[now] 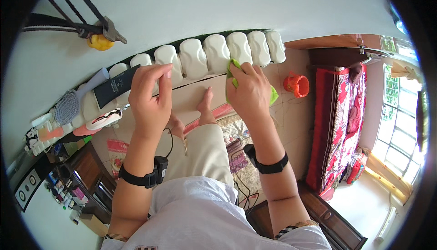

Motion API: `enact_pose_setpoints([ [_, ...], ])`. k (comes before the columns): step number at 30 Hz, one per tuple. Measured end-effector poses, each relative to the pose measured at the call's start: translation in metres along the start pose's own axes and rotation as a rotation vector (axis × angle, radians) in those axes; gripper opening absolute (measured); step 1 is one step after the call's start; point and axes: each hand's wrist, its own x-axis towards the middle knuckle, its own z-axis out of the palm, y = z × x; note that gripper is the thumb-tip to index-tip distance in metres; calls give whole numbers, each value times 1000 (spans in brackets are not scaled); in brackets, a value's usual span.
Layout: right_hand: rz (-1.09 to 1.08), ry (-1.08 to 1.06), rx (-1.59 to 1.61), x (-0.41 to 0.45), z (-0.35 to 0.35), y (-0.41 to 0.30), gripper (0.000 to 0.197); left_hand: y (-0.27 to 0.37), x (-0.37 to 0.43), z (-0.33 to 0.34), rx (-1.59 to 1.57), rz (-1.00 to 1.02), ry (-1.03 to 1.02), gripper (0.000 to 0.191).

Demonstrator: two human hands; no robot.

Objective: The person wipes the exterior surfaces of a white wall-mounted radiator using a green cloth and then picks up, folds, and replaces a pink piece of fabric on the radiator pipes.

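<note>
My right hand (251,89) grips a bright green cloth (274,95), bunched under the fingers at the front edge of a row of white moulded segments (215,53) along the wall. To the left, my left hand (150,93) hovers over the same row, with thumb and index finger bent towards each other. Beside its outer edge lies a dark tube (114,86) bearing writing; its near end passes behind the hand, so any contact is hidden. A grey hairbrush (67,106) rests farther left on the row.
Black straps with a yellow object (100,42) hang on the wall at upper left. A pink-and-white shoe-like item (104,118) sits below the hairbrush. An orange bin (296,85) stands on the tiled floor, near a bed with red patterned covers (333,123). Dark cables (244,193) lie beside my legs.
</note>
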Motion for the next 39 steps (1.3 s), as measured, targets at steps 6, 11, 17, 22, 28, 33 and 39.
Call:
enact_pose_setpoints([
  [6, -99, -16, -40, 41, 4, 5, 18, 5, 3, 21, -24, -29, -36, 17],
  [11, -41, -26, 47, -1, -10, 16, 23, 14, 8, 22, -29, 38, -31, 19],
  [17, -74, 88, 34, 9, 9, 8, 33, 3, 6, 23, -4, 0, -59, 20],
  [22, -55, 106, 53, -26, 11, 14, 36, 0, 7, 25, 7, 17, -71, 20],
  [28, 39, 152, -16, -27, 2, 40, 42, -8, 9, 21, 39, 43, -82, 22],
  [33, -52, 70, 93, 51, 15, 23, 42, -13, 8, 19, 24, 33, -93, 23],
  [39, -88, -89, 96, 31, -4, 22, 35, 1, 17, 18, -5, 25, -51, 26],
])
